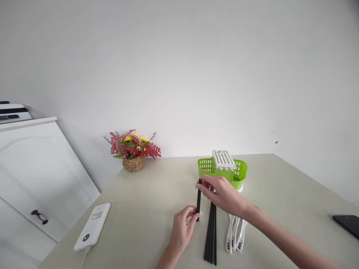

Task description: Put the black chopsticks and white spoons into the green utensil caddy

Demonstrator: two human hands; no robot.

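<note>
Upright between my hands is a pair of black chopsticks (199, 200). My right hand (221, 192) pinches them at the top, and my left hand (181, 228) grips them close to the lower end. Several more black chopsticks (211, 235) lie side by side on the table, just right of my left hand. White spoons (233, 235) rest beside those, their upper parts hidden under my right forearm. Behind my right hand stands a green cutlery holder (238, 181) with a white slotted rack (223, 159) across its middle.
A wicker basket of artificial flowers (134, 163) stands at the back left of the table (146, 201). Near the left edge lies a white power bank (93, 226) with a cable. A black phone (347, 224) lies at the right edge. Beyond the table's left side is a white cabinet (36, 164).
</note>
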